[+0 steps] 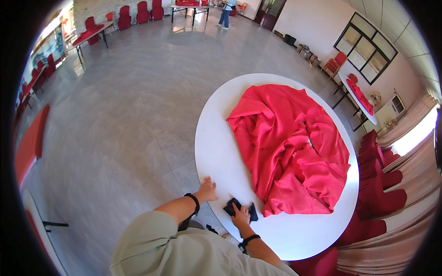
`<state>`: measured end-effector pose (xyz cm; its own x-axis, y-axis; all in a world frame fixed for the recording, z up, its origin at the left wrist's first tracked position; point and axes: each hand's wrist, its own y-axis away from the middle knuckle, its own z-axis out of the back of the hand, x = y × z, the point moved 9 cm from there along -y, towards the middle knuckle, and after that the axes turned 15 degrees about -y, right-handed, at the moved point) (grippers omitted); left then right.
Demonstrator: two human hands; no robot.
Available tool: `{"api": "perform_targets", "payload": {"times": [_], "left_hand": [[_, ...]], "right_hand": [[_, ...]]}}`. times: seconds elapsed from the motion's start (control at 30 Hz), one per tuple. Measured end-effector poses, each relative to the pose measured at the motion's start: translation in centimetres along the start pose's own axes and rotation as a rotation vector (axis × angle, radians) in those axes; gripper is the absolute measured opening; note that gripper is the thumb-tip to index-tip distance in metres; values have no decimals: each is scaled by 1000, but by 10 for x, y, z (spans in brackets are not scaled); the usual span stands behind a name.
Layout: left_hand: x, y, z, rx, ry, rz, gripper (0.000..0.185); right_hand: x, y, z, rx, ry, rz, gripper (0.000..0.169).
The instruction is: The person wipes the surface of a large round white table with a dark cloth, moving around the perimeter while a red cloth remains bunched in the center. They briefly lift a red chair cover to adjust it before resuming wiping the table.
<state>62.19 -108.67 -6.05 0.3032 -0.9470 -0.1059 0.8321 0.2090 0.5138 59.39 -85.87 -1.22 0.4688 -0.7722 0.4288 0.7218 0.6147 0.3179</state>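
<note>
A round white table (221,148) stands before me, with a crumpled red cloth (276,138) heaped over much of its top. My left hand (208,189) rests at the table's near left edge, fingers spread, holding nothing. Under my right hand (241,214) a dark cloth (253,211) lies bunched on the white tabletop, to the near left of the red cloth; the fingers press down on it. Both wrists wear black bands.
Red-covered chairs (373,186) stand close along the table's right side, by pink curtains (390,241). Another white table (359,100) holds red cloth at the right. A person (226,13) stands far off near a table. A red-topped table edge (38,220) shows at lower left.
</note>
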Motion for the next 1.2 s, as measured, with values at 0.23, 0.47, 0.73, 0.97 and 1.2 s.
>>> {"api": "perform_targets", "payload": {"times": [0.23,0.47,0.73,0.97,1.2], "left_hand": [[-63,36,-39,27,-16,67,106],[-121,57,-43,117,-67,145,108],[-156,71,-74,68,-112,76,109],[-162,72,-82,-147,-197,79,105],[-165,74,-95,-119,-154,104,104]], "right_hand": [[-139,30,53,-143,-163,-450,71],[-350,196,134,-585,-235,-740,74],[-415,293,107,-625,-364,-964,74],[-336,271,51,-495,-234,-768,67],[-218,180,24,-142,-225,-194,46]]}}
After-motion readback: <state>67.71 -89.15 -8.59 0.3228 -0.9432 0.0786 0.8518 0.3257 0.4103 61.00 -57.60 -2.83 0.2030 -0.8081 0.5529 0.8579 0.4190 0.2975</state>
